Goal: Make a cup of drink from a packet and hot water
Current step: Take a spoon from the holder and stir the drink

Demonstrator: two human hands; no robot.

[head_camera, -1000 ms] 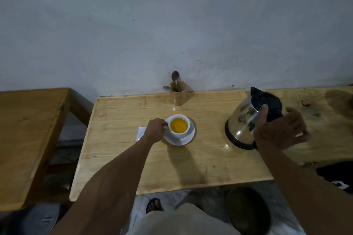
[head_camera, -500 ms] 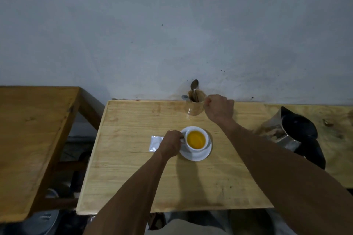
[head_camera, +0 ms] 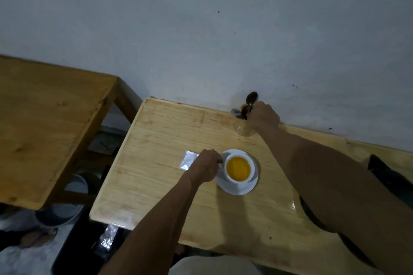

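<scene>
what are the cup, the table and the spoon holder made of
Cup: glazed white ceramic by its look, smooth and glossy.
Table: light wood with visible grain and a lacquer-like sheen.
Spoon holder: seems clear amber-tinted glass or plastic, since the table shows through; which one is unclear.

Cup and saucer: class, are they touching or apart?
Touching. The head view shows the white cup sitting directly on the saucer, no gap between them.

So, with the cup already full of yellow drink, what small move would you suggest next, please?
Probably lift the spoon out of the holder and bring it to the cup to stir. The right hand is closed at the spoon's handle, and the left hand steadies the cup on its saucer.
</scene>
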